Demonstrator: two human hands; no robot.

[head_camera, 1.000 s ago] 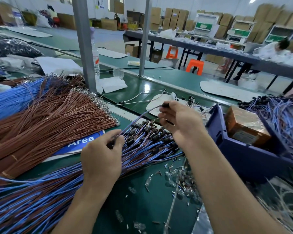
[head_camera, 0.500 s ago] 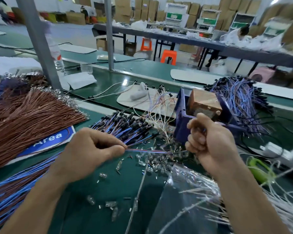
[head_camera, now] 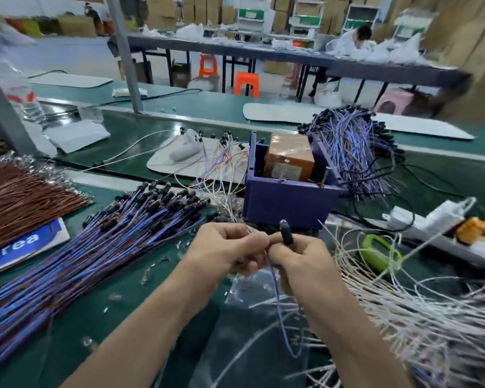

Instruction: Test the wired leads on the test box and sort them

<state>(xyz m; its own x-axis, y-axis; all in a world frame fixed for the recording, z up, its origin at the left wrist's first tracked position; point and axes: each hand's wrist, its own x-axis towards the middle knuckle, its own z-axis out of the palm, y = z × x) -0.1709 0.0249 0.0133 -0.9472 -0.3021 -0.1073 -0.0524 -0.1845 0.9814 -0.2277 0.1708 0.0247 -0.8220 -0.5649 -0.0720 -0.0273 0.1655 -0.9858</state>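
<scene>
One blue-and-violet lead (head_camera: 276, 292) is being held by both hands just in front of the purple bin (head_camera: 286, 197), which I take to be housing the test box. The right hand (head_camera: 300, 256) is gripping the lead's black plug (head_camera: 286, 233) in curled fingers, the plug standing upright with its tip toward the bin's near wall. The left hand (head_camera: 224, 247) is pinching the wire close beside it, its fingertips almost meeting the right hand's. From the two grips the wire is drooping in a long loop between the wrists, so its long axis is running back toward the person while the plug end is facing the bin. The right hand is lying nearer the bin. I judge the plug will be travelling forward and up over that wall, though where it mates is not showing.

Inside the bin an orange-brown taped block (head_camera: 289, 158) is filling most of the space. Behind and right of the bin a heap of blue leads (head_camera: 353, 152) is draping over the belt. To the left a fanned pile of leads (head_camera: 109, 247) is lying with plugs pointing away, with brown wires (head_camera: 20, 197) beyond. White wires (head_camera: 403, 317) are sprawling at the right.
</scene>
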